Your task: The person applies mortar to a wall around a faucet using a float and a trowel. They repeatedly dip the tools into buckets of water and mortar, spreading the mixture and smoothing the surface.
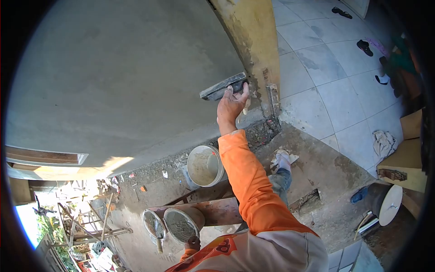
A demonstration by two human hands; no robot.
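Note:
My right hand (232, 106), in an orange sleeve, is closed around the handle of a plastering float (224, 87). The float's long flat blade lies against the grey plastered wall (122, 77), near the wall's edge by the yellow pillar (253, 50). Low in the view, my left hand (193, 243) is in shadow, its fingers closed at the rim of a bucket of wet mortar (182, 225). Beside that bucket is a second, smaller container (154, 225) with grey contents and what looks like a brush or tool handle (159, 246) at its edge.
A white bucket (206, 167) stands near the foot of the wall. A reddish plank bench (222, 211) runs beneath my arm. Pale floor tiles (312, 90) with sandals lie right of the pillar. Wooden trestles (86, 222) and clutter stand at lower left; a drum (380, 201) is at right.

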